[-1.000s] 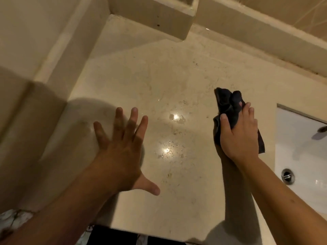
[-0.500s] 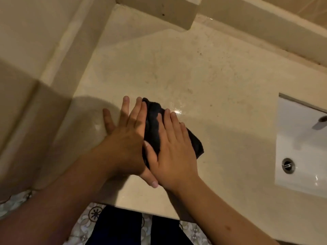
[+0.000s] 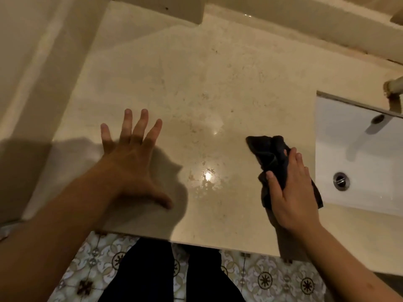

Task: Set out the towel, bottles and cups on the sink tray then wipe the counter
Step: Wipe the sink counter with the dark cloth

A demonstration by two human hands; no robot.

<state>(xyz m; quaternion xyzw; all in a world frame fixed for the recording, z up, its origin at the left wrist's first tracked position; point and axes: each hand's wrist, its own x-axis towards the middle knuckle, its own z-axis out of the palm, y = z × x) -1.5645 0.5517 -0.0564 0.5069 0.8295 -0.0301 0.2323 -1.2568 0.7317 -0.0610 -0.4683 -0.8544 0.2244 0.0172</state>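
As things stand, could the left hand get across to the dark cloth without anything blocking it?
Probably yes. The left hand is spread open on the counter, and only bare, wet counter lies between it and the dark cloth under the right hand.

- Beige wall [image 3: 32, 40] rises on the left, a raised ledge [image 3: 305, 29] runs along the back.
- White sink basin [image 3: 359, 153] with a metal drain [image 3: 341, 180] sits at the right.
- Patterned floor tiles [image 3: 261, 277] show below.
- A lamp's glare [image 3: 208, 175] reflects off the stone.
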